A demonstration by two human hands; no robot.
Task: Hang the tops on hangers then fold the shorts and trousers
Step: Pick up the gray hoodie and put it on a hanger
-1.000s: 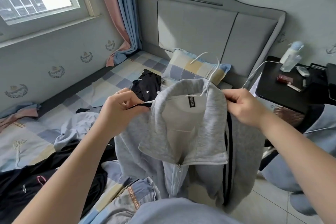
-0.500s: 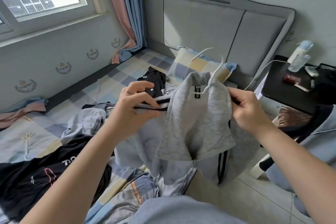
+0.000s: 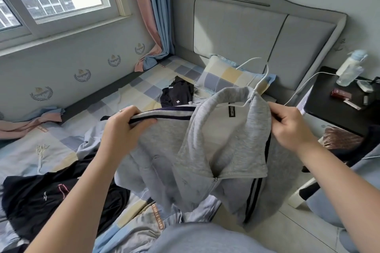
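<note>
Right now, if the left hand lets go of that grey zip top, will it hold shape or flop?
Likely floppy: the grey zip top sags in folds below the left hand and right hand. Its fabric looks thick, so probably heavyish for a top. The thin white hanger in the collar may tilt.

My forearms [image 3: 82, 187] are bare up to the frame's edge. A thin pale ring [image 3: 121, 110] sits on a finger of my left hand [image 3: 123, 129]. At six o'clock shows my blue-grey clothing [image 3: 201, 238].
</note>
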